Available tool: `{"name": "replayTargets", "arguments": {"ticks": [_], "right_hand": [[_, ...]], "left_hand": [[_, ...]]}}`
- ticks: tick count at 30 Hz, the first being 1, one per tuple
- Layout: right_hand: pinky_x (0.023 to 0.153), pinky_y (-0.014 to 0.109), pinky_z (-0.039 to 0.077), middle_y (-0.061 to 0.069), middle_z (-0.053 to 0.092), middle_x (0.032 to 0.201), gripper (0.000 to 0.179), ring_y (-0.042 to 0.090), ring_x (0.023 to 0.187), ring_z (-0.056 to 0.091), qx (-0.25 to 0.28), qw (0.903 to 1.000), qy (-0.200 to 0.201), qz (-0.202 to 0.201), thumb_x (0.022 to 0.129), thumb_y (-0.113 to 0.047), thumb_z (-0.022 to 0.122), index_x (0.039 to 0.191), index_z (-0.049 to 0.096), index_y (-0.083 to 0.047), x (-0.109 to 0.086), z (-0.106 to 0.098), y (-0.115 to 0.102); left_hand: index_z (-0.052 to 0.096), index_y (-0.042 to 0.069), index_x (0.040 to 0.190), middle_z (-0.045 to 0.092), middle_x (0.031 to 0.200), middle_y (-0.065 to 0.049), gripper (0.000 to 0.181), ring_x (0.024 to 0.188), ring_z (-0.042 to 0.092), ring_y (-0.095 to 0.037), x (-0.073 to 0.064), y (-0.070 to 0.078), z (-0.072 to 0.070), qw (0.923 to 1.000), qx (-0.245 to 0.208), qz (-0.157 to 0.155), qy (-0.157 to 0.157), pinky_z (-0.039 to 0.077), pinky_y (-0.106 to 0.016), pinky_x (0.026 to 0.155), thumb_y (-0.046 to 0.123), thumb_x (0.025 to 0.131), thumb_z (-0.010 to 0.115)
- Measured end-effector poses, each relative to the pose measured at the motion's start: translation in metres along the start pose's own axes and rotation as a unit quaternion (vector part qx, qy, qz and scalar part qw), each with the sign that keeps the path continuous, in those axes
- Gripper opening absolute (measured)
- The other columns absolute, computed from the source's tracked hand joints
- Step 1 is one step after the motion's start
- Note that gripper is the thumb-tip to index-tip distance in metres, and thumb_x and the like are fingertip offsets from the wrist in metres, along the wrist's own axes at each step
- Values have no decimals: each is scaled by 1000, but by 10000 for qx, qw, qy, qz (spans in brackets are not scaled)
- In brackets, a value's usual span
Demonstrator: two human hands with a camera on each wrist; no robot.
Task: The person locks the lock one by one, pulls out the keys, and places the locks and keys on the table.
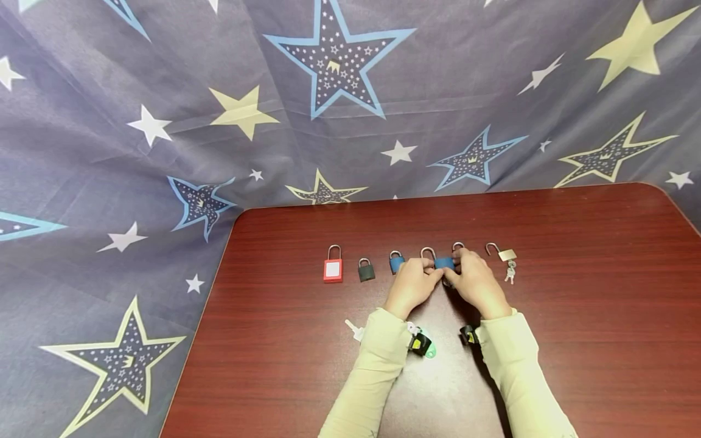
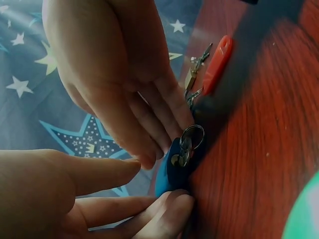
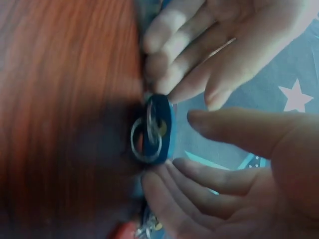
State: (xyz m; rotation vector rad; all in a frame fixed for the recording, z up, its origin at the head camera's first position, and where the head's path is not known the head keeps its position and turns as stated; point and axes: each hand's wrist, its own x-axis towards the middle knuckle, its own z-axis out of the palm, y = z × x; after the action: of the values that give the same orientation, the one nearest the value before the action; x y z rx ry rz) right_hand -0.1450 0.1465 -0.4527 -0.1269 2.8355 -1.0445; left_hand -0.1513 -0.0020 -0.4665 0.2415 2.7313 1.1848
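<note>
Flanking the blue padlock [image 1: 445,263] at the counter [image 1: 263,365], the left hand [image 1: 412,285] lay at its 8 o'clock and the right hand [image 1: 475,280] at its 4 o'clock, so the padlock sat toward 2 o'clock from the left grip and toward 10 o'clock from the right. Neither hand was plainly nearer: fingertips of both touched opposite ends of its body. Each grip looked released, fingers extended rather than wrapped around, with both thumbs standing clear of the body. Judged from the keyhole face, the long axis ran from hand to hand, roughly 9 to 3 o'clock. A steel shackle [image 1: 429,249] reached toward 10 o'clock and looked sprung, its far leg lost behind the left fingers. On the 6 o'clock side, a key [image 2: 185,152] stood in the keyhole, carrying a key ring [image 2: 193,126]. A second blue padlock [image 1: 397,263] lay at 9 o'clock and a brass padlock [image 1: 507,255] at 3 o'clock; whether the middle one touched the counter could not be told.
</note>
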Motion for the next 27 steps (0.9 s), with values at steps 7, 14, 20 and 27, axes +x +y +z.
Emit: {"name": "replayTargets", "arguments": {"ticks": [7, 14, 20, 27], "right_hand": [[95, 57, 46, 30, 62, 120, 41, 46, 111, 59, 9, 9996, -64, 288, 95, -13, 63, 126, 53, 13, 1, 2, -4], [95, 56, 46, 31, 61, 115, 40, 46, 109, 59, 67, 9992, 160, 362, 93, -8, 65, 125, 54, 13, 1, 5, -5], [93, 54, 47, 29, 61, 112, 38, 43, 105, 60, 290, 9986, 256, 363, 91, -6, 66, 122, 55, 13, 1, 7, -4], [94, 52, 51, 30, 65, 115, 41, 43, 109, 63, 443, 9985, -50, 306, 95, -11, 63, 126, 55, 13, 2, 6, -2]], "left_hand": [[74, 2, 112, 78, 94, -5, 30, 93, 73, -14, 0, -1, 2, 9997, -151, -174, -27, 57, -26, 82, 27, 96, 66], [73, 1, 111, 77, 94, -6, 30, 92, 73, -13, 0, -1, 0, 9989, -364, -283, -57, 56, -24, 81, 26, 95, 67], [73, 0, 110, 77, 94, -7, 29, 92, 73, -14, 0, -3, -2, 9981, -497, -346, -75, 56, -24, 80, 25, 95, 66], [72, -1, 110, 77, 94, -7, 30, 92, 73, -13, 0, -4, -2, 9977, -543, -383, -137, 56, -24, 82, 24, 96, 65]]}}
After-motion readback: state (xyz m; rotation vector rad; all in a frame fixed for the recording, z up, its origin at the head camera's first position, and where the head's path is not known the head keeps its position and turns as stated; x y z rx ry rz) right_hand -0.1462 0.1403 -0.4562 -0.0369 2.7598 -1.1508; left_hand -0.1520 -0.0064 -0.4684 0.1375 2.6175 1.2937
